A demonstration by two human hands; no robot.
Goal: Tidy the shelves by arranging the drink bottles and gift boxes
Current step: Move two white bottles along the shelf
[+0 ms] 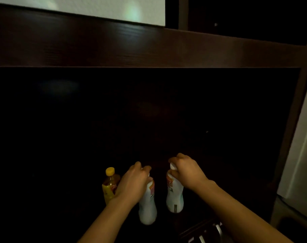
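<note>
Two white drink bottles stand upright in a dark shelf bay. My left hand [132, 183] grips the neck of the left white bottle [147, 207]. My right hand [186, 171] grips the top of the right white bottle [174, 197], whose white cap shows under my fingers. A yellow bottle [109, 186] with a yellow cap stands just left of my left hand, partly hidden by it. No gift box is visible.
A dark wooden shelf board [149, 48] runs across above the bay. The shelf's side post [293, 130] rises at the right, with a pale wall [303, 155] beyond it. A dark object with white stripes [203, 232] lies at the bottom edge. The bay's interior is too dark to read.
</note>
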